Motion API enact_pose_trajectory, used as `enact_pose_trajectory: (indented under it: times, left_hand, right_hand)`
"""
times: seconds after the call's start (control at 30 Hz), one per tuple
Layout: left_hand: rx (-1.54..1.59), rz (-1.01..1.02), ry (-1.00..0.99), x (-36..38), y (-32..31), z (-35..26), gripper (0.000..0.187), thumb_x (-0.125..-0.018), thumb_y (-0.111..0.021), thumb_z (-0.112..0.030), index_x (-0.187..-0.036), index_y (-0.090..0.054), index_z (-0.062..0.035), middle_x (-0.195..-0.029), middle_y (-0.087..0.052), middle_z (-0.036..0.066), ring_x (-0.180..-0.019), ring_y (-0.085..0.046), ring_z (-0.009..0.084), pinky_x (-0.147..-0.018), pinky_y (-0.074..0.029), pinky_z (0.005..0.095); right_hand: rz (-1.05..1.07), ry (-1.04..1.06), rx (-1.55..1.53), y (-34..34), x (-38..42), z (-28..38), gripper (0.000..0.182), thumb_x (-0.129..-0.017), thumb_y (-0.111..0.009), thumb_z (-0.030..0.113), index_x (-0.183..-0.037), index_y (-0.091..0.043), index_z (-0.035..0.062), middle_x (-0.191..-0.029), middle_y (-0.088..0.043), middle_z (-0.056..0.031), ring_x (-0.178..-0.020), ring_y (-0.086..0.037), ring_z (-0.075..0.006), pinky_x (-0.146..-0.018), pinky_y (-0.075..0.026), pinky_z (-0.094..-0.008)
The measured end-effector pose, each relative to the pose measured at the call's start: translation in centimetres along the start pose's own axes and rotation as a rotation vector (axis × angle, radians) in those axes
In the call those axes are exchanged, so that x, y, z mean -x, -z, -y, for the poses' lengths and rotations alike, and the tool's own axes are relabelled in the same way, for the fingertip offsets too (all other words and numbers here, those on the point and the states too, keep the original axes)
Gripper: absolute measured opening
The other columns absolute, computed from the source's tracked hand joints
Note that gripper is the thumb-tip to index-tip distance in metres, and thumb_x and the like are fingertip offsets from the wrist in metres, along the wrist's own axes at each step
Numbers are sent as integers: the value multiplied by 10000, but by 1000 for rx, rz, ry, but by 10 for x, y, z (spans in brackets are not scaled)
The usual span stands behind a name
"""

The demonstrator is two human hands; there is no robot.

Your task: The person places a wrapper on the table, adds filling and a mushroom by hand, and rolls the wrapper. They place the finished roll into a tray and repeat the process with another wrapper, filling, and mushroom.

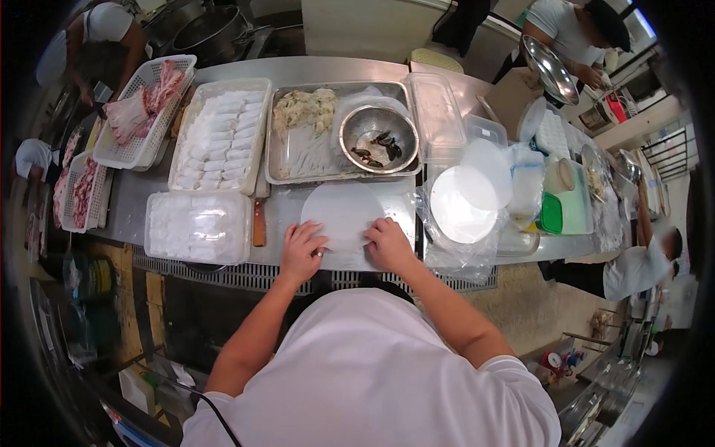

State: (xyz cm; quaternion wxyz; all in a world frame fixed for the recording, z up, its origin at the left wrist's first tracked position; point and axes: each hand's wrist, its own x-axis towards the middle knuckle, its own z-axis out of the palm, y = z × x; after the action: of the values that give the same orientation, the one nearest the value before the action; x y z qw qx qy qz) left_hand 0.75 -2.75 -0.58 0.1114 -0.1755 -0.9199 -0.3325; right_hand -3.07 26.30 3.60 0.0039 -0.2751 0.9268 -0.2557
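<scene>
Bright even light, fisheye edges dark

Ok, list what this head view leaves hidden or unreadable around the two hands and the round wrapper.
- Near edge of the round wrapper: covered by the left hand and right hand.
- Dark pieces in the steel bowl: too small to identify.
- Knife: blade hidden under the tray of white rolls.
- Lidded container: contents blurred by its lid.

counter (313, 68): brushed steel | bowl (378, 136): shiny metal | wrapper (342, 212): thin, matt, translucent | basket (145, 112): white plastic
</scene>
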Motion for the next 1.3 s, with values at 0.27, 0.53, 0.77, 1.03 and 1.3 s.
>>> enact_pose_trajectory:
  times: [0.27,0.53,0.77,1.03,1.3]
  left_hand:
    - [-19,-36,198,-7,-2,0,189,-859,-897,-253,-995,-838,-136,-1469,-686,110,-1468,-534,382,-1283,-291,598]
    - [-59,-53,199,-18,-1,-11,234,-869,-872,-270,-1094,-874,-206,-1547,-614,147,-1480,-496,413,-1283,-277,631]
    - [-85,-2,149,-16,6,-5,246,-928,-810,-339,-1152,-866,-256,-1551,-599,139,-1510,-471,388,-1282,-278,671]
    - [-79,-13,144,-17,7,-6,268,-920,-809,-354,-1166,-842,-250,-1534,-601,126,-1501,-484,385,-1268,-292,700]
    - [-64,-45,148,-17,8,-4,240,-882,-838,-330,-1106,-830,-245,-1510,-640,99,-1468,-526,372,-1251,-319,710]
  right_hand:
    - [-34,-317,10,-7,-8,7,140,-886,-836,208,-897,-803,72,-1033,-690,-117,-1050,-634,-357,-937,-495,-491]
    - [102,54,302,9,12,39,467,-1024,-726,306,-1465,-672,163,-1702,-449,-177,-1527,-438,-477,-1243,-353,-678]
    - [53,-112,281,25,34,5,574,-1048,-729,316,-1546,-609,57,-1739,-391,-257,-1525,-432,-538,-1240,-398,-638]
    - [-108,-70,-162,17,-218,56,456,-977,-703,75,-1383,-612,-111,-1442,-615,-338,-1244,-656,-544,-1046,-562,-549]
    - [79,-160,805,-78,-344,-13,309,-960,-648,131,-1156,-765,-78,-1217,-695,-298,-1093,-688,-442,-905,-612,-488]
